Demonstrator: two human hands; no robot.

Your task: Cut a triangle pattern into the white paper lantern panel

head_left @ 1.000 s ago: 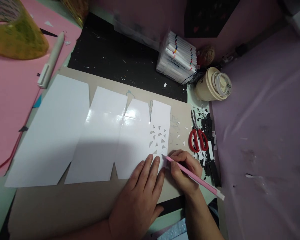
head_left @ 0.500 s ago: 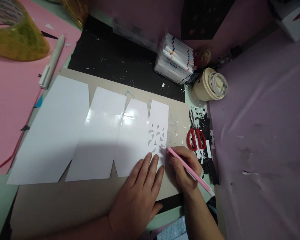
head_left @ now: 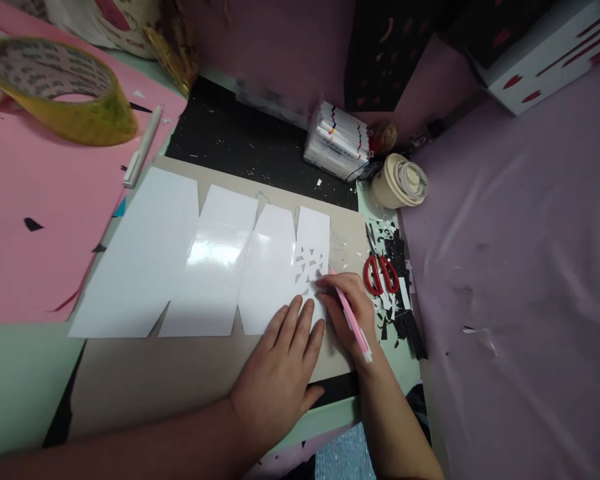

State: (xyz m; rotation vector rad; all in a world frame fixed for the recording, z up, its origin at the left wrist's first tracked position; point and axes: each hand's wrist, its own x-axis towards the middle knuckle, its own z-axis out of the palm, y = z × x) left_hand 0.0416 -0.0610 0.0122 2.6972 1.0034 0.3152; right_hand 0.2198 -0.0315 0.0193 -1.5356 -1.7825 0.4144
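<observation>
A white paper sheet with notched edges lies on a grey-brown board. Small triangular holes dot its right-hand panel. My left hand rests open, its fingertips pressing on the paper's lower right part. In my right hand is a slim pink craft knife with a white end, lying slanted across the hand. The thumb and fingertips of that hand touch the paper just beside the holes. Whether they pinch a scrap there is too small to tell.
Red-handled scissors lie at the right among black and white scraps. Behind stand a case of markers and a lidded cup. At the left, yellow tape and a white pen-shaped tool lie on pink paper.
The camera view has shifted. My right hand has moved leftward onto the holed panel, its fingertips now at the holes, and the craft knife has tilted steeper. My left hand stays on the paper.
</observation>
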